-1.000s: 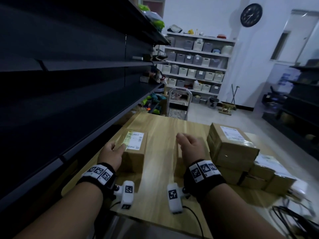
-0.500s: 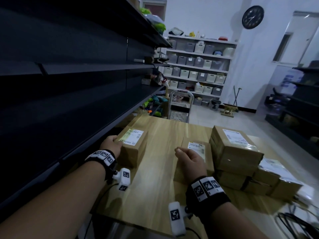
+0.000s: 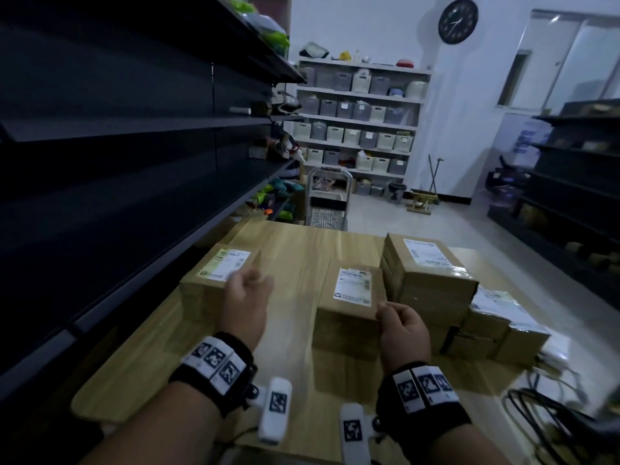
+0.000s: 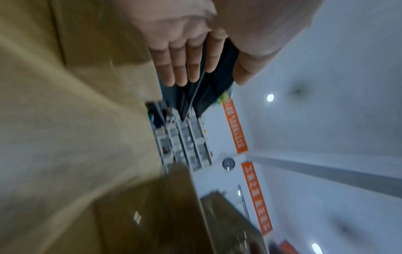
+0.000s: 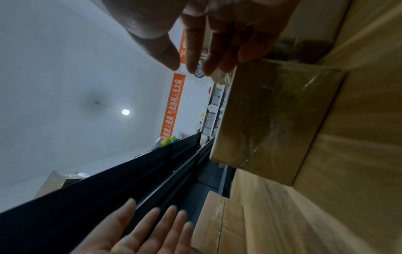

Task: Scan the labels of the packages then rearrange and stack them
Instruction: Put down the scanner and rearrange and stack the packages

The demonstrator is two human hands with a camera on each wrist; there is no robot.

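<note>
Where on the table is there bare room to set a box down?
Bare wood shows in the lane between the left box and the middle box, along the near table edge, and at the far end. It is crowded on the right, where the middle box adjoins the stacked boxes.

bare table (image 3: pixel 295 253) between boxes, shelving (image 3: pixel 134 182) left

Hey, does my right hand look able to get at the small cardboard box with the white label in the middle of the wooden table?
Probably yes. The right hand hovers empty at the near right corner of the small cardboard box, whose labelled top is bare. The taller cardboard stack crowds its right side, so that side looks awkward to grip.
</note>
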